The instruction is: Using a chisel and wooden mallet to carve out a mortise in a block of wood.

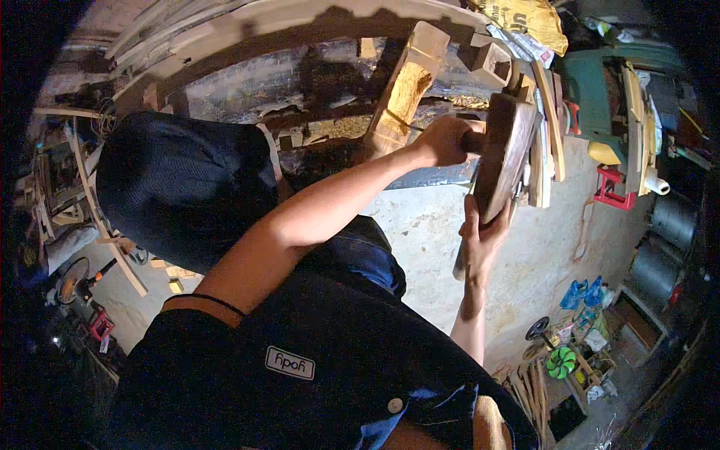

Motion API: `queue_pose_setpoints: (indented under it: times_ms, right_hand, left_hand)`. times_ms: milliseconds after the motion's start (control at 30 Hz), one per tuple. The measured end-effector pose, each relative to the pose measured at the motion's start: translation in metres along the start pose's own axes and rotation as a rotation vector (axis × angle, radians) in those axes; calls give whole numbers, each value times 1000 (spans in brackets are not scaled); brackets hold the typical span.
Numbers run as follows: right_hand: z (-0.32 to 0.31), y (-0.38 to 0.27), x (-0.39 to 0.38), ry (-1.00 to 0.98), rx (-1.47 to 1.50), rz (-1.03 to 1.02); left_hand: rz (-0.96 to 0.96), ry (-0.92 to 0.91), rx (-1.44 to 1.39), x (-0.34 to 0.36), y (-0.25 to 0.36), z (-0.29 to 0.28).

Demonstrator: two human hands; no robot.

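Note:
A long, dark brown wooden block, by its shape a wooden hand plane [504,157], is held up and tilted in front of me at the right. My left hand [448,141] is closed round a dark stub beside the plane's left side, apparently its cross handle. Around the plane's lower end curl the fingers and thumb of my right hand [484,231]. A thin dark rod shows to the left of my left fist; whether I hold it cannot be seen. Behind that fist, a thick timber piece [405,94] with a rough yellow face leans across the cluttered bench [247,82].
Upright wooden strips [553,124] and a hollow square wooden piece [491,61] stand beyond the plane. A red stool [615,187] is at the right. Below lie a green fan wheel [561,362], blue bags [583,293] and scrap sticks [531,394] on the concrete floor [431,225].

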State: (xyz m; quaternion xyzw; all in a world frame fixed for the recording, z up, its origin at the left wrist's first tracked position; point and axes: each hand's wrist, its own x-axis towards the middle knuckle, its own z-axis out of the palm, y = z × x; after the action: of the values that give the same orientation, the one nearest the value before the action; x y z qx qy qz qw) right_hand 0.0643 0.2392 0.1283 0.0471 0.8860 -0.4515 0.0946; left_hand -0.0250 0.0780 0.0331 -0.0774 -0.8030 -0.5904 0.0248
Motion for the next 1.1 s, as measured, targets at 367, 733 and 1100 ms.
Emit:
queue_pose_setpoints:
  times_ms: [367, 733, 1100]
  right_hand:
    - [-1, 12, -9, 61, 247, 28]
    - [5, 14, -24, 40, 288, 98]
    - [0, -1, -11, 81, 370, -36]
  left_hand:
    - [70, -3, 11, -22, -6, 28]
    - [-145, 189, -233, 19, -7, -33]
    - [-259, 146, -324, 26, -26, -49]
